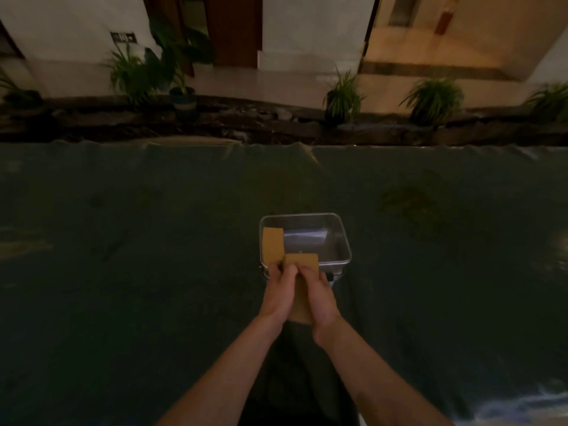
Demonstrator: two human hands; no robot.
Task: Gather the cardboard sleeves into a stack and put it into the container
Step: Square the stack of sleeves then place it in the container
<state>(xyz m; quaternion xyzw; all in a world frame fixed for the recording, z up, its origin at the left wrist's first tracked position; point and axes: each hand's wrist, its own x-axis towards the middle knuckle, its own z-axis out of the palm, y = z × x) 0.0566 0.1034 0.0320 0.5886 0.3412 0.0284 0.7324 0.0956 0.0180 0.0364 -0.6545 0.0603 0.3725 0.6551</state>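
Note:
A metal container sits on the dark cloth at the middle of the table. One tan cardboard sleeve leans inside it against the left wall. My left hand and my right hand are pressed together just in front of the container's near rim, both closed around a stack of cardboard sleeves. The top of the stack sticks up over the near rim and its lower end shows between my wrists. How many sleeves the stack holds is hidden by my fingers.
A dark cloth covers the whole table, with its far edge against a low dark ledge. Potted plants stand beyond that ledge. A bright patch shows at the near right corner.

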